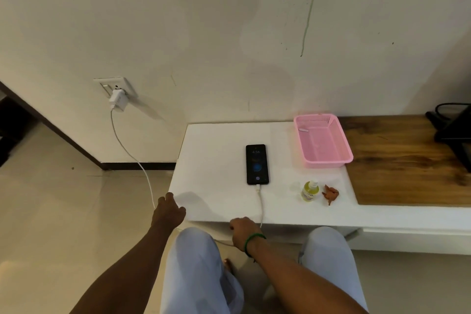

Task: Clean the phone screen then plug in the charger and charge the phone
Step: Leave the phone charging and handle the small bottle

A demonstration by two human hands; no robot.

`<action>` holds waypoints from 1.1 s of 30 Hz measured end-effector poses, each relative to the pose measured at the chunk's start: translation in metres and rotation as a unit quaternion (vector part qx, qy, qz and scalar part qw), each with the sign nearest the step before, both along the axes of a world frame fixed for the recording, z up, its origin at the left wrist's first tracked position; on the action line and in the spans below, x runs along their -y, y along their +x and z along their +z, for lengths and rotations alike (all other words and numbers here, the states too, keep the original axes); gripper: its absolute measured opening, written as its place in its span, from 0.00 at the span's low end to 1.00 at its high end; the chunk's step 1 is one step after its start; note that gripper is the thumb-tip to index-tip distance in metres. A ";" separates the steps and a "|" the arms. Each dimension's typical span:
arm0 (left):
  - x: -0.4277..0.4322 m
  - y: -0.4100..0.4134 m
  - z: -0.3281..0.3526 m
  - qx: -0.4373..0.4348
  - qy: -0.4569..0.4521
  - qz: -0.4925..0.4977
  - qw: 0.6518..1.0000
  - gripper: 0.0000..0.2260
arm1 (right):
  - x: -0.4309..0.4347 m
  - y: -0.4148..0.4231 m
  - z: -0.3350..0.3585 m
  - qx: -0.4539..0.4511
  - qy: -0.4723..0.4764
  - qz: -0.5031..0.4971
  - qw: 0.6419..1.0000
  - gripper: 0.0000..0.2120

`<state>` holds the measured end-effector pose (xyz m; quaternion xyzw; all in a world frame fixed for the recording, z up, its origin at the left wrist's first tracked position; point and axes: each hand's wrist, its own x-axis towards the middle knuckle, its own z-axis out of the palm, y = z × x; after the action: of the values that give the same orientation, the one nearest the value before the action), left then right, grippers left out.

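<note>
A black phone (257, 163) lies flat on the white table (211, 155), its screen lit. A white cable (260, 201) is plugged into its near end and runs off the table's front edge. The white charger (118, 100) sits in the wall socket (112, 85) at the left, and its cable hangs down toward my left hand (168, 213), which hovers by the table's left front corner with fingers curled. My right hand (243, 233) is at the table's front edge beside the cable, fingers curled; whether either hand grips the cable is unclear.
A pink plastic basket (322, 160) stands at the back right of the white top. A small yellow spray bottle (309, 191) and a crumpled brown cloth (330, 194) sit near the front. A wooden surface (402, 160) extends right, with a black object (456, 130) on it.
</note>
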<state>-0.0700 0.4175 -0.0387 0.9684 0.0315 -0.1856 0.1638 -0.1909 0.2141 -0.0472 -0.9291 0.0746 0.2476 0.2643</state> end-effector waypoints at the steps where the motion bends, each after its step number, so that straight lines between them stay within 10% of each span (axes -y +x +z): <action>1: 0.003 0.000 0.001 0.004 0.013 -0.009 1.000 0.25 | 0.000 0.002 0.002 0.005 0.006 -0.008 1.000 0.14; 18: 0.099 -0.028 0.018 0.074 -0.056 -0.212 0.973 0.26 | 0.048 0.017 0.041 0.143 -0.014 -0.094 0.985 0.15; 33: 0.113 -0.072 -0.020 -0.048 0.058 -0.303 0.950 0.26 | 0.085 -0.040 0.013 0.021 -0.086 -0.102 0.991 0.23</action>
<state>-0.1419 0.3047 -0.0582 0.9300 -0.2450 -0.2710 0.0412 -0.2307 0.1294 -0.0341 -0.9409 0.1842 0.1926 0.2092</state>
